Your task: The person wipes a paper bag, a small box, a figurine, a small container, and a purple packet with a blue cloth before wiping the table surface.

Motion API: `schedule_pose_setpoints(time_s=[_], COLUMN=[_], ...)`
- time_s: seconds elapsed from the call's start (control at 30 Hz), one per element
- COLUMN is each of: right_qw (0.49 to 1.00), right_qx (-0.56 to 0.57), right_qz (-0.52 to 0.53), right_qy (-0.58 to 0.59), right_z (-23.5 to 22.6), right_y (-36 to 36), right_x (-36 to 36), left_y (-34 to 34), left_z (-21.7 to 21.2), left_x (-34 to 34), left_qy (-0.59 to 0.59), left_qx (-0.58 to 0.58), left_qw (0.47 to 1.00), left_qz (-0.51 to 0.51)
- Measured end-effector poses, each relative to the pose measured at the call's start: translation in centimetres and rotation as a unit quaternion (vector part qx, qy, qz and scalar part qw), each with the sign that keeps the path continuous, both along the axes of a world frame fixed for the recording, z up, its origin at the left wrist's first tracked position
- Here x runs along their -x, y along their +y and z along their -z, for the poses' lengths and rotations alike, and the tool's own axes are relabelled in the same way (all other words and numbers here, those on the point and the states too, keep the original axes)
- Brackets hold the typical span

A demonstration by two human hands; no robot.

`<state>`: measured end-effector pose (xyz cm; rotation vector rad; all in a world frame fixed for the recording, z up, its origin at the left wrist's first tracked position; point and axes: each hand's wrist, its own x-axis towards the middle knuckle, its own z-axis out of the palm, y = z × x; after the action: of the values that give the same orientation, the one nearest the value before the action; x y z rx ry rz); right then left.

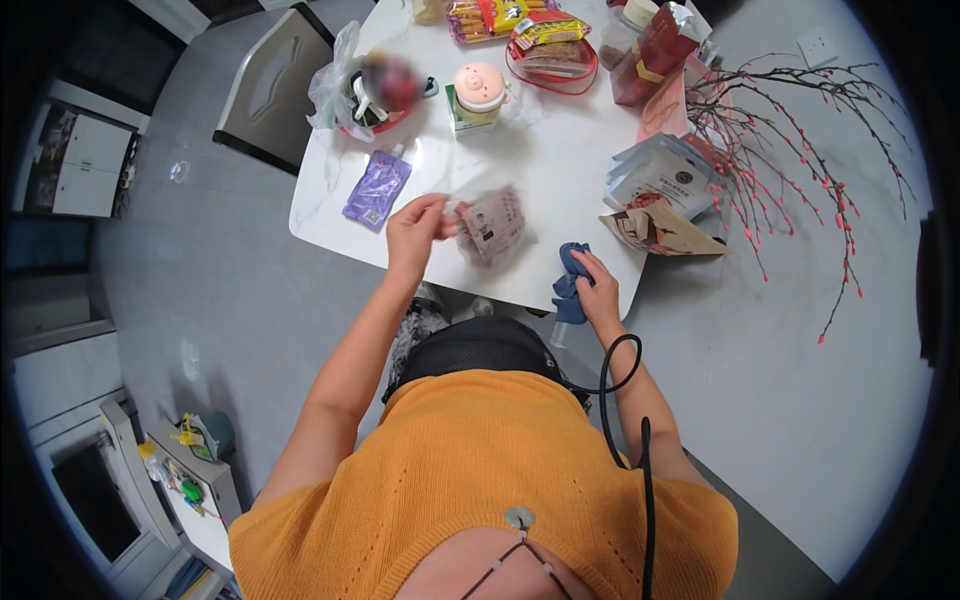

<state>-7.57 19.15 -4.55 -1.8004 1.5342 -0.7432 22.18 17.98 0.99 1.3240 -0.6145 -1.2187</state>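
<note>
Closest is the person's orange knit sweater, and past it I see the left hand with thumb and fingers pinched together on the edge of a clear printed bag, blurred, at the near side of the white table, just right of a purple pouch. The right hand's fingers curl around a bunched blue cloth at the table's near edge, left of a tan packet.

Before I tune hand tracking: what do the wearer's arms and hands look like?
Left hand and right hand bare, no gloves or watch visible. Short orange knit sleeves leave the forearms uncovered. A black cable loops in front of the right forearm.
</note>
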Motion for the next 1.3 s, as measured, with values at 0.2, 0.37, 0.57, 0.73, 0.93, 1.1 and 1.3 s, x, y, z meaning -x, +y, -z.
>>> schedule_pose_setpoints(time_s=[0.2, 0.37, 0.57, 0.73, 0.93, 1.1, 1.3], right_qw=[0.999, 0.998, 1.0, 0.998, 0.968, 0.883, 0.901], right_qx=[0.019, 0.015, 0.018, 0.041, 0.185, 0.154, 0.134], right_qz=[0.029, 0.027, -0.009, -0.029, -0.17, -0.432, -0.365], right_qy=[-0.039, -0.046, -0.011, -0.021, 0.021, 0.096, 0.192], right_z=[-0.7, 0.5, 0.1, 0.0, -1.3, -1.7, -0.1], right_y=[-0.5, -0.1, -0.6, -2.3, -5.5, -6.0, -6.6], right_x=[-0.5, -0.9, -2.2, -4.4, -11.4, -18.3, -18.7], left_y=[0.4, -0.2, 3.9, 6.3, 7.7, 7.7, 7.0], left_z=[-3.9, 3.2, 10.2, 11.3, 12.0, 15.3, 14.9], left_x=[2.7, -1.9, -7.6, -7.4, -4.1, -4.1, -4.7], left_qy=[-0.096, 0.132, 0.2, 0.177, 0.023, -0.124, -0.155], left_qx=[0.193, 0.124, -0.044, -0.102, -0.141, -0.116, -0.153], left_qw=[0.964, 0.982, 0.976, 0.975, 0.987, 0.985, 0.976], left_qz=[0.154, 0.05, -0.076, -0.092, -0.072, -0.017, -0.005])
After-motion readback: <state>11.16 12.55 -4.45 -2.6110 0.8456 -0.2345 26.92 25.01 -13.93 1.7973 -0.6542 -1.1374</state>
